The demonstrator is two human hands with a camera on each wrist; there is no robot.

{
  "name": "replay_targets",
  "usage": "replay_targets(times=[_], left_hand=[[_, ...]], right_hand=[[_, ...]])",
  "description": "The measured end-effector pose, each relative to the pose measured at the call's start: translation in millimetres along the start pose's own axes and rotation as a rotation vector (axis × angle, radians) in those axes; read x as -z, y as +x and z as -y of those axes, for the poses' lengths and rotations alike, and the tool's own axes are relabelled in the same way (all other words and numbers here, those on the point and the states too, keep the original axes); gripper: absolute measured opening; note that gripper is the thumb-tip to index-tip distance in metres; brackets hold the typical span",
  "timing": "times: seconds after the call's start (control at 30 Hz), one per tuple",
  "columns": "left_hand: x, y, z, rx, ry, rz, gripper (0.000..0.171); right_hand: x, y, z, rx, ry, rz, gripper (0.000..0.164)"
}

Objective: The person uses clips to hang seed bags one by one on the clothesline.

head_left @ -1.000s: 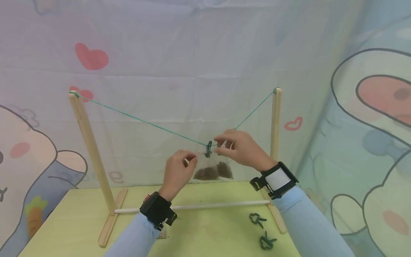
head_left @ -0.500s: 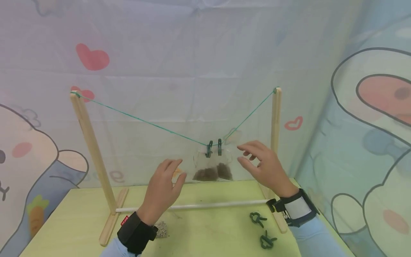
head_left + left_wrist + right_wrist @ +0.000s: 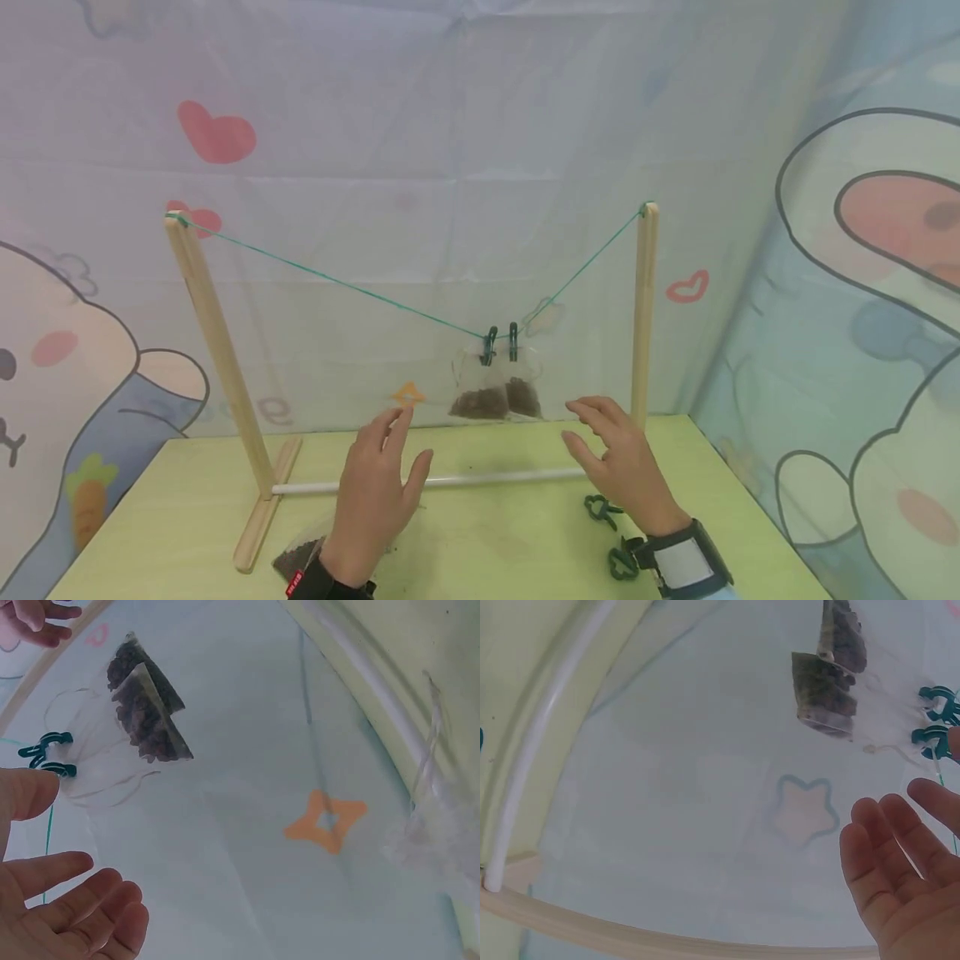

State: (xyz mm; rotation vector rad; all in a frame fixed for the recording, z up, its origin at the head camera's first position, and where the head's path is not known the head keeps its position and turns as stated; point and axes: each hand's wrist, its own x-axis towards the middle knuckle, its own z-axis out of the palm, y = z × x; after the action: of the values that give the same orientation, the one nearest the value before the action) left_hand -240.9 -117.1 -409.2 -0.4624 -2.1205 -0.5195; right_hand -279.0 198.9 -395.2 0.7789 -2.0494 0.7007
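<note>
Two sheer drawstring sachets with dark filling, the left one (image 3: 480, 404) and the right one (image 3: 523, 398), hang side by side from a sagging green string (image 3: 337, 285). Two dark green clips, a left clip (image 3: 489, 345) and a right clip (image 3: 513, 342), hold them at the lowest part of the string. My left hand (image 3: 375, 492) is in the air below and left of the sachets, fingers spread, holding nothing. Below and right of them is my right hand (image 3: 626, 467), also bare, its fingers relaxed. Both hands are apart from the string and sachets.
A left wooden post (image 3: 217, 358) and right post (image 3: 645, 317) carry the string; a white rod (image 3: 495, 479) joins their feet. Loose clips, one (image 3: 600, 508) and another (image 3: 622, 562), lie by my right wrist. Another filled sachet (image 3: 294, 557) lies partly behind my left wrist.
My right hand has let go near the right clip, moving right and down. My left hand has drawn back from the left sachet, down and left. The sachets stay hanging.
</note>
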Motion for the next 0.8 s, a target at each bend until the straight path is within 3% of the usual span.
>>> replay_targets(times=[0.2, 0.4, 0.57, 0.8], left_hand=[[-8.9, -13.5, 0.1, 0.096, -0.039, 0.027, 0.056], [-15.1, -28.2, 0.3, 0.189, -0.055, 0.110, 0.053], [-20.2, -34.9, 1.0, 0.213, -0.061, 0.168, 0.054], [-29.5, -39.2, -3.7, 0.197, -0.062, 0.250, 0.052]], right_hand=[[-10, -26, 1, -0.046, -0.008, -0.006, 0.038], [-18, -53, 5, -0.115, -0.029, 0.025, 0.034], [-23, -67, 3, -0.161, -0.031, 0.042, 0.031], [-22, -72, -7, -0.179, -0.030, 0.053, 0.029]])
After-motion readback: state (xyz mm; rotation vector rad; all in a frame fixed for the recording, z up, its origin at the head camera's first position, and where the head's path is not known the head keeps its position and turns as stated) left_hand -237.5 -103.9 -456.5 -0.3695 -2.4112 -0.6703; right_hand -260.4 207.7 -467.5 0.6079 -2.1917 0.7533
